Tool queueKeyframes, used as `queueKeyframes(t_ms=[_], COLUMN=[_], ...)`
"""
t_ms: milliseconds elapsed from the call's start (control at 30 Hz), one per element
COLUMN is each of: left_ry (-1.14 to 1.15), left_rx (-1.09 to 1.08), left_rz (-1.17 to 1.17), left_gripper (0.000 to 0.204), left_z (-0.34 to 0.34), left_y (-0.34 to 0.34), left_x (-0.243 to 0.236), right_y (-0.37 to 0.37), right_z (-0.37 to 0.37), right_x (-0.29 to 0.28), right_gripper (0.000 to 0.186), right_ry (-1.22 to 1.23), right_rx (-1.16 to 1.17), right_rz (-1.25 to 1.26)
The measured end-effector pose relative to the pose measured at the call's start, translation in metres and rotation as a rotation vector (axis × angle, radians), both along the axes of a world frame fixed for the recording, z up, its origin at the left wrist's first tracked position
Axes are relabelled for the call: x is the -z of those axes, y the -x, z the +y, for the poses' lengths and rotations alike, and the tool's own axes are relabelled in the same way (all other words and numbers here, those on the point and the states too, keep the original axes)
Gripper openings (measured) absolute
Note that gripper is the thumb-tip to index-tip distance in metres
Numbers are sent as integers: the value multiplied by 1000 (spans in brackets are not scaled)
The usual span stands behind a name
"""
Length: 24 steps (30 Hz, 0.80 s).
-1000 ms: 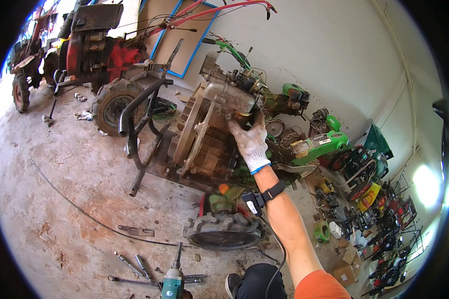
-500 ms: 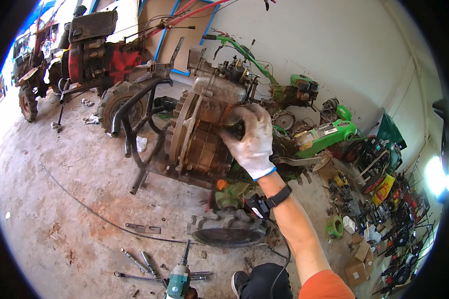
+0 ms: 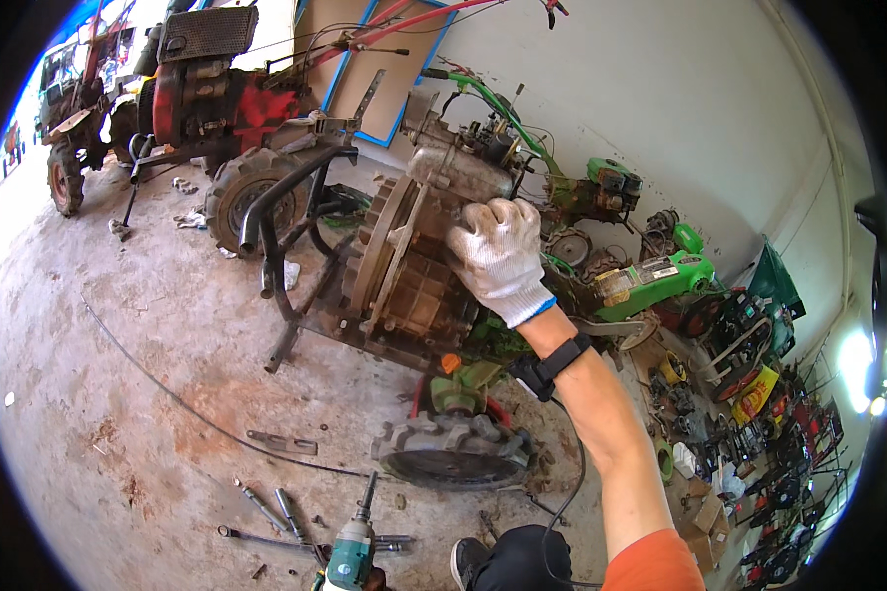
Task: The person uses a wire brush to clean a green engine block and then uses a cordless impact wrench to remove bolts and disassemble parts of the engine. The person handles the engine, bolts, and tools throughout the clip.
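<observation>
My right hand (image 3: 498, 254), in a white knitted glove with a dirty palm side, is at the near right side of a greasy brown engine (image 3: 419, 291). Its fingers are curled in and closed, and whatever they hold is hidden behind the knuckles. Left of the hand, the engine's finned flywheel (image 3: 376, 251) faces a bent black tube frame (image 3: 271, 212). Below the engine lies a lugged rubber wheel (image 3: 453, 453). A teal power driver (image 3: 351, 552) with a long socket points up from the lower edge. My left hand is out of view.
Socket extensions (image 3: 262, 507), a wrench (image 3: 256, 540) and a slotted metal plate (image 3: 282, 442) lie on the concrete, beside a long black cable (image 3: 182, 402). A red tiller (image 3: 227, 108) stands far left. Green machine parts (image 3: 660, 284) and piled machinery fill the right, near a cardboard box (image 3: 708, 522).
My right hand has turned from a wide grasp with thumb and fingers apart to curled fingers, knuckles up. The whole scene has shifted slightly right as my head moved.
</observation>
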State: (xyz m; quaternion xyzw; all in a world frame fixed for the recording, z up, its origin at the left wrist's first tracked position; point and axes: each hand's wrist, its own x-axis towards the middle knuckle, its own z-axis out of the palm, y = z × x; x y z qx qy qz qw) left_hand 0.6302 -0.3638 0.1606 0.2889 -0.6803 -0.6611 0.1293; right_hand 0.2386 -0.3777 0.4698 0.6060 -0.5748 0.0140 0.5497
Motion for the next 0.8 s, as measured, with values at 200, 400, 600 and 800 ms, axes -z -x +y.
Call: queueKeyframes(t_ms=[200, 400, 600, 800], left_ry=[1, 8, 39, 68], left_rx=[-13, -19, -6, 11], left_rz=[14, 14, 11, -53], left_gripper=[44, 47, 50, 53], left_z=[3, 4, 5, -11], left_y=[-5, -6, -6, -24], left_x=[1, -1, -5, -28], right_y=[2, -6, -30, -17], right_z=[-1, 18, 94, 125], right_x=[-5, -3, 32, 39], right_gripper=[8, 36, 51, 71], right_ry=[-92, -173, -155, -178], right_rx=[35, 45, 97, 141], right_rz=[0, -105, -315, -468])
